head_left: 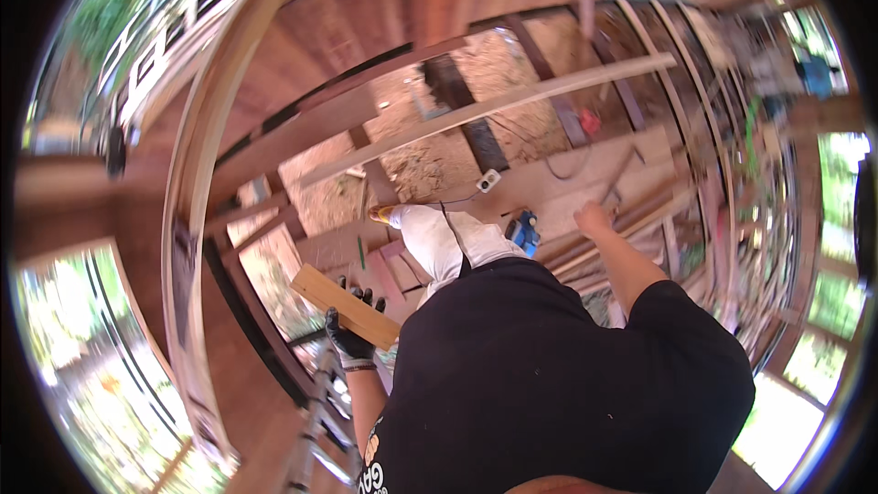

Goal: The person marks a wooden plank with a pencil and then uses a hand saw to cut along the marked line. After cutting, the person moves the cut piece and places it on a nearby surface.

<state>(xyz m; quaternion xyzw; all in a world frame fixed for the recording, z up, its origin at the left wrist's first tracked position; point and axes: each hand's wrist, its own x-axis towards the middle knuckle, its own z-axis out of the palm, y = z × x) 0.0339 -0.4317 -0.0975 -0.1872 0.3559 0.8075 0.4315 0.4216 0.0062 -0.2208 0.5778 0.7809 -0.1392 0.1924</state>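
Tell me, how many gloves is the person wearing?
1. The dark glove is on the left hand, which grips a short wooden board. The right hand is bare, reaching toward the planks.

A person stands on a ladder (315,421) above an open floor frame; the left hand (352,334), low at the person's left, grips 1 short wooden board (346,305) lying across its fingers; the right hand (593,218) reaches out ahead on the right, over a stack of planks (594,178); a power tool (525,232) sits between the person's legs and that hand; a small socket block (488,180) lies farther ahead on the planks; 1 long batten (494,107) crosses the joists beyond, with bare earth (430,151) beneath; a curved timber beam (197,183) rises at the left.
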